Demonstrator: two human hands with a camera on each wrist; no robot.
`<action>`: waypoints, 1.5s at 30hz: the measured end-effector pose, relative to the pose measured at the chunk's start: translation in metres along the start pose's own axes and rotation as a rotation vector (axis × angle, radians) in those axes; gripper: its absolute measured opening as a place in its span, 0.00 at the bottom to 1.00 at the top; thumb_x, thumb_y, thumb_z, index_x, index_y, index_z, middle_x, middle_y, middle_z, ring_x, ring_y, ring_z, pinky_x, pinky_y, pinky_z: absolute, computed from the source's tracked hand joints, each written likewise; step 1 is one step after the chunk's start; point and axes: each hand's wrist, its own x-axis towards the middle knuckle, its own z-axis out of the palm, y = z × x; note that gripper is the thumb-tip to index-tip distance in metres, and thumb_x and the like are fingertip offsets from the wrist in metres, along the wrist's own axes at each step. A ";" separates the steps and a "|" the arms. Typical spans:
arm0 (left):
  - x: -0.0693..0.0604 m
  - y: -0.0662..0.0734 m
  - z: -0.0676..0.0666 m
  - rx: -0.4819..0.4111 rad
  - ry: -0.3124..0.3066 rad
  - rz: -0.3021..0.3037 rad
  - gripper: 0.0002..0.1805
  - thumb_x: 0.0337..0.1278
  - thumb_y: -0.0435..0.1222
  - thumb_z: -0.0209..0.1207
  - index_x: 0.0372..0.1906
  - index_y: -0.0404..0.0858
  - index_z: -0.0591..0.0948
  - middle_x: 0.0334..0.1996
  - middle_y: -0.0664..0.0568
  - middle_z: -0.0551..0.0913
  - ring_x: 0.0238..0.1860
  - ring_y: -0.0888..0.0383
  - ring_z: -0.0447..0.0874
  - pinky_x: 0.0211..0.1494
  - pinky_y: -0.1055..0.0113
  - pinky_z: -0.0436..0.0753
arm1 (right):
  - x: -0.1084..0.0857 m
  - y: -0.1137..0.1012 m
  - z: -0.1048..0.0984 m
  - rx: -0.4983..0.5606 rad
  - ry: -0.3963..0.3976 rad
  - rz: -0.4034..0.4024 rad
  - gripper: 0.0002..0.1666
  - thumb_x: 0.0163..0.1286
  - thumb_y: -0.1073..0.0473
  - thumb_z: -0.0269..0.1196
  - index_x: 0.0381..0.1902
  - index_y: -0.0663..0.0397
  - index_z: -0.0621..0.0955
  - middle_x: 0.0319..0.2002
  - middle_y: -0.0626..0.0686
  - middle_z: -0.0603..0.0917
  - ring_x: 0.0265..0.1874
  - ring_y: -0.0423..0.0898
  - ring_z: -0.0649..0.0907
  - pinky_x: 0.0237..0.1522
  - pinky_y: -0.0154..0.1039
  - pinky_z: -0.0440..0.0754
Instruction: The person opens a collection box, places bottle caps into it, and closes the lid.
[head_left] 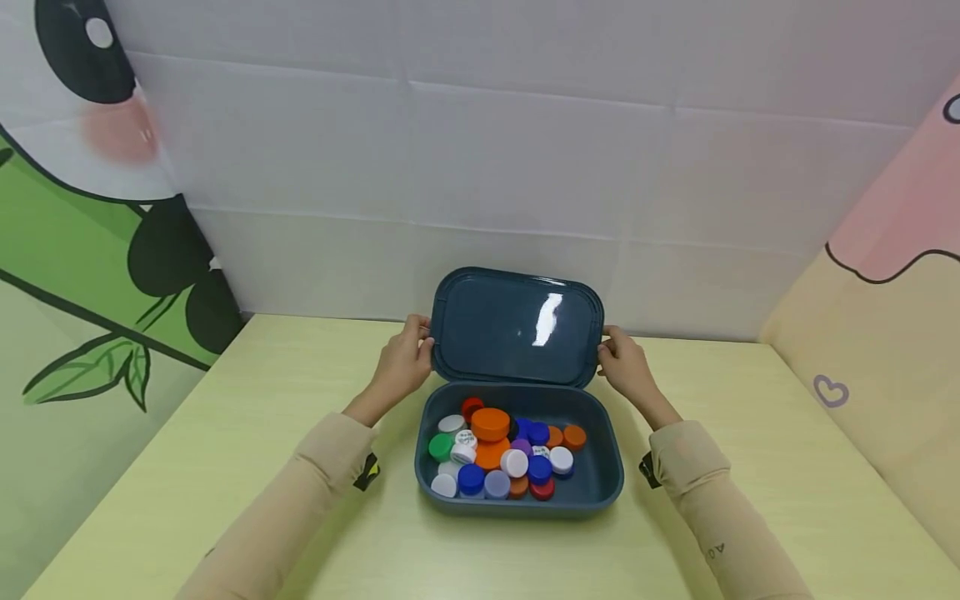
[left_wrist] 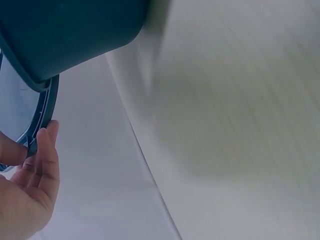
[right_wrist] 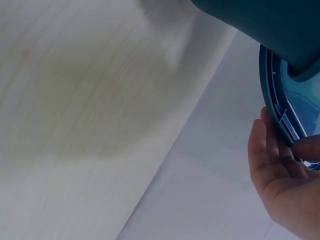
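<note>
A dark blue lid [head_left: 495,329] stands tilted up behind a blue-grey plastic box [head_left: 600,467]. My left hand [head_left: 403,358] pinches the lid's left edge, thumb on the inner side, as the left wrist view also shows. On the opposite edge, my right hand [head_left: 628,367] grips the lid between thumb and fingers. Inside the box lie many bottle caps: a large orange cap [head_left: 491,423], a green cap [head_left: 440,447], a white cap [head_left: 561,459], a blue cap [head_left: 471,477] and others. They are heaped toward the left and middle of the box.
The box rests on a pale yellow wooden table [head_left: 337,533]. A white creased sheet [head_left: 525,167] hangs behind the table's back edge. Printed cartoon panels [head_left: 75,250] flank the table on both sides.
</note>
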 end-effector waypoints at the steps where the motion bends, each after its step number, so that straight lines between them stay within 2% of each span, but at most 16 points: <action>1: 0.000 0.000 0.000 -0.002 0.005 0.007 0.13 0.62 0.29 0.48 0.50 0.29 0.67 0.40 0.37 0.82 0.28 0.48 0.81 0.32 0.55 0.76 | 0.001 0.001 -0.001 0.011 -0.005 0.002 0.21 0.69 0.68 0.44 0.58 0.73 0.65 0.40 0.72 0.80 0.32 0.63 0.83 0.31 0.44 0.83; 8: 0.001 0.002 -0.004 -0.015 0.015 0.030 0.13 0.62 0.30 0.48 0.51 0.31 0.67 0.39 0.39 0.83 0.25 0.51 0.81 0.29 0.59 0.75 | 0.003 0.005 -0.005 0.077 -0.001 -0.025 0.20 0.68 0.69 0.45 0.57 0.72 0.65 0.39 0.71 0.80 0.33 0.64 0.82 0.34 0.50 0.82; 19: -0.003 0.003 -0.012 -0.095 -0.070 0.025 0.20 0.62 0.27 0.49 0.58 0.33 0.61 0.39 0.38 0.81 0.27 0.50 0.84 0.28 0.63 0.79 | -0.003 0.005 -0.009 0.142 0.028 -0.157 0.16 0.67 0.71 0.47 0.53 0.69 0.67 0.37 0.68 0.80 0.31 0.60 0.82 0.33 0.49 0.82; 25: -0.009 0.001 -0.016 -0.140 -0.091 0.074 0.21 0.60 0.25 0.48 0.58 0.34 0.60 0.38 0.37 0.81 0.28 0.49 0.85 0.26 0.67 0.77 | -0.011 0.006 -0.010 0.173 0.040 -0.252 0.13 0.66 0.73 0.47 0.49 0.68 0.67 0.37 0.67 0.80 0.31 0.58 0.81 0.31 0.47 0.82; 30: -0.014 -0.002 -0.018 -0.107 -0.126 0.105 0.19 0.61 0.26 0.48 0.56 0.36 0.60 0.41 0.37 0.80 0.28 0.52 0.84 0.28 0.69 0.78 | -0.018 0.009 -0.012 0.122 0.062 -0.336 0.12 0.65 0.73 0.48 0.47 0.64 0.68 0.37 0.65 0.82 0.28 0.48 0.80 0.27 0.37 0.81; 34: -0.018 -0.002 -0.020 -0.075 -0.154 0.128 0.14 0.62 0.26 0.47 0.51 0.35 0.62 0.43 0.36 0.79 0.29 0.51 0.80 0.32 0.65 0.80 | -0.022 0.010 -0.013 0.076 0.079 -0.414 0.13 0.63 0.75 0.49 0.46 0.64 0.68 0.37 0.62 0.82 0.25 0.42 0.78 0.25 0.31 0.78; 39: -0.023 -0.001 -0.024 -0.059 -0.171 0.164 0.10 0.62 0.27 0.48 0.47 0.35 0.64 0.44 0.38 0.79 0.41 0.48 0.81 0.41 0.57 0.81 | -0.026 0.015 -0.014 0.052 0.092 -0.513 0.14 0.61 0.78 0.51 0.45 0.64 0.69 0.36 0.59 0.82 0.28 0.38 0.78 0.26 0.32 0.79; 41: -0.025 -0.001 -0.026 -0.059 -0.181 0.179 0.11 0.62 0.27 0.48 0.48 0.35 0.65 0.45 0.40 0.79 0.46 0.48 0.81 0.45 0.56 0.80 | -0.029 0.014 -0.015 0.051 0.091 -0.537 0.16 0.59 0.79 0.51 0.45 0.66 0.71 0.35 0.59 0.82 0.29 0.39 0.78 0.27 0.33 0.80; 45: -0.031 -0.001 -0.030 -0.055 -0.213 0.208 0.12 0.64 0.27 0.46 0.50 0.37 0.66 0.46 0.41 0.79 0.49 0.48 0.80 0.47 0.56 0.80 | -0.042 -0.004 -0.023 0.061 0.058 -0.569 0.17 0.56 0.82 0.52 0.43 0.68 0.73 0.35 0.61 0.81 0.33 0.51 0.82 0.30 0.39 0.82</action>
